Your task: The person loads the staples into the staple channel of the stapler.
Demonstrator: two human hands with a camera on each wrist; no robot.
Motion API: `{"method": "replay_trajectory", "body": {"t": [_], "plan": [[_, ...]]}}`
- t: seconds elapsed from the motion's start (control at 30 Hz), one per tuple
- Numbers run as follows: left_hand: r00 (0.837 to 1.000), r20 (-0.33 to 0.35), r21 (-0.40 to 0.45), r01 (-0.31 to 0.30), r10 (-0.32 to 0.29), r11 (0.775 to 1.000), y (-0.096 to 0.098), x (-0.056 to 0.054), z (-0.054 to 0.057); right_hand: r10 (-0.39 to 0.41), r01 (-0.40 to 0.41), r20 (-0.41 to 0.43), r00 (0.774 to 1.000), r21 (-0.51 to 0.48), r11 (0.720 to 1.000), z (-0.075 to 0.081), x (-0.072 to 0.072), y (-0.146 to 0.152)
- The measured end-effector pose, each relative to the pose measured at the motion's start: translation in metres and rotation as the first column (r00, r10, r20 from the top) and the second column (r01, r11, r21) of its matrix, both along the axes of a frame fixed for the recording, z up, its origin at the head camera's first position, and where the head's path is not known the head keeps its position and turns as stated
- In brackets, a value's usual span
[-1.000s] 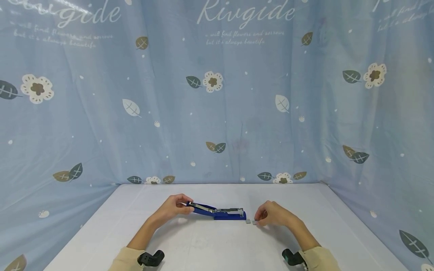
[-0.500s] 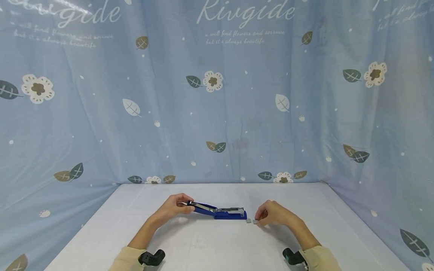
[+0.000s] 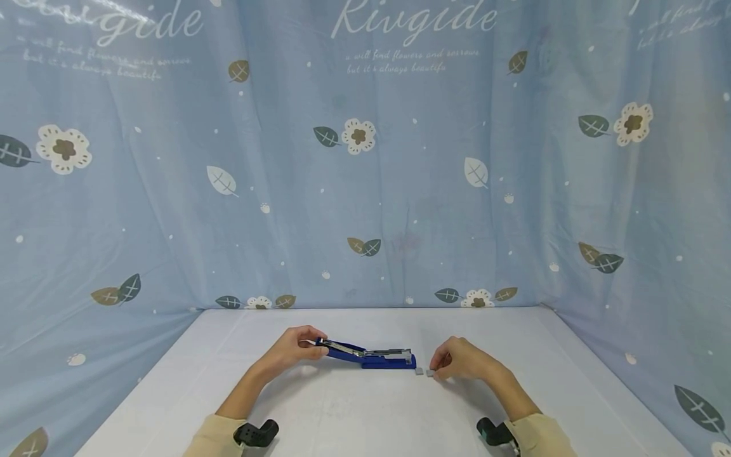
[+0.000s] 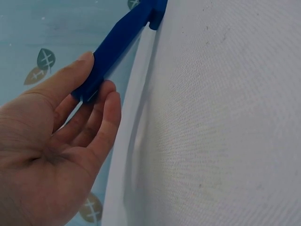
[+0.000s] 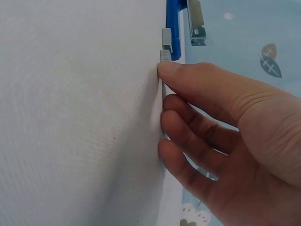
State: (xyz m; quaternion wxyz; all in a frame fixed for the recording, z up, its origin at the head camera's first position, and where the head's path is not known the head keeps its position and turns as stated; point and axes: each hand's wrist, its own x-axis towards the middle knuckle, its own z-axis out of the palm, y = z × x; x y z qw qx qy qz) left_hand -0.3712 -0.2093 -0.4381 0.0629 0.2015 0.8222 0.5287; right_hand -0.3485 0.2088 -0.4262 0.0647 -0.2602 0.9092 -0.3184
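Observation:
A blue stapler (image 3: 389, 364) lies opened out on the white table, its top arm swung back to the left and its metal magazine exposed. My left hand (image 3: 294, 349) pinches the end of that raised arm between thumb and fingers; the left wrist view shows the blue arm (image 4: 117, 47) in the grip. Just right of the stapler's base lies a small grey staple strip (image 3: 419, 371). Beside it, a second staple strip (image 5: 165, 55) sits on the table, and my right hand (image 3: 461, 360) pinches its end between thumb and fingers. Part of this strip is hidden by the thumb.
The white table (image 3: 354, 412) reaches back to a blue curtain (image 3: 285, 190) printed with leaves and flowers, which also closes off both sides. A black wrist device (image 3: 256, 434) is worn at the left cuff, and another black wrist device (image 3: 494, 434) at the right.

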Motion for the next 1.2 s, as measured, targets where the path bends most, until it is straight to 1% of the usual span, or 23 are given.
{"method": "replay_trajectory", "body": {"t": [0.2,0.47,0.83,1.2], "plan": [[1.0,-0.013,-0.013,-0.004,0.004,1.0,-0.0003,0.0003,-0.0003,-0.006,0.007,-0.018,1.0,0.011,1.0,-0.0018,-0.0024,0.0006],[1.0,-0.013,-0.006,-0.005,0.005,1.0,0.0002,0.0002,-0.0006,-0.002,0.004,-0.055,0.998,0.029,1.0,-0.0043,-0.0041,0.0001],[1.0,-0.01,-0.014,-0.01,0.01,1.0,0.001,0.0019,0.001,-0.014,0.016,-0.052,0.999,0.042,0.999,-0.0033,-0.002,-0.0009],[1.0,-0.011,-0.007,-0.008,0.007,1.0,0.001,0.0007,0.0002,-0.012,0.015,-0.069,0.998,0.038,0.999,-0.0055,-0.005,-0.0011]]}}
